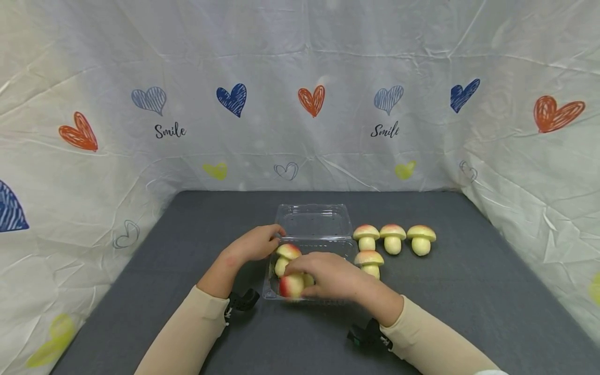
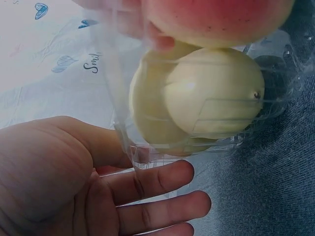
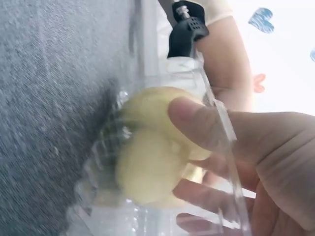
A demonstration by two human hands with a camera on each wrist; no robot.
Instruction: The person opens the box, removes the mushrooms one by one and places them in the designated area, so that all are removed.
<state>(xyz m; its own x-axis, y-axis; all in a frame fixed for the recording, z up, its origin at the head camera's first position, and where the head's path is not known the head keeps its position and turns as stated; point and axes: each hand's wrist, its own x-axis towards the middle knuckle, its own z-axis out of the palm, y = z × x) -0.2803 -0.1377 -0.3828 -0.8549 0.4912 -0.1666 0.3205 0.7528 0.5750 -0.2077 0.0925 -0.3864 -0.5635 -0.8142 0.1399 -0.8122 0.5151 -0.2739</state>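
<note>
Toy mushroom [image 1: 290,287], grasped by the right hand [image 1: 328,273], is inside the clear clamshell [image 1: 348,251]; beyond the grip, the left hand [image 1: 253,244] touches its rim, fingers extended. Bumping the neighbouring mushroom [image 1: 288,251] could loosen the hold.

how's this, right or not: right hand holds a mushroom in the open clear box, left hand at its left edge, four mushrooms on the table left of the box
Not quite: the four mushrooms on the table are to the right of the clear box, as the head view shows. The right hand and left hand are as you say.
</note>
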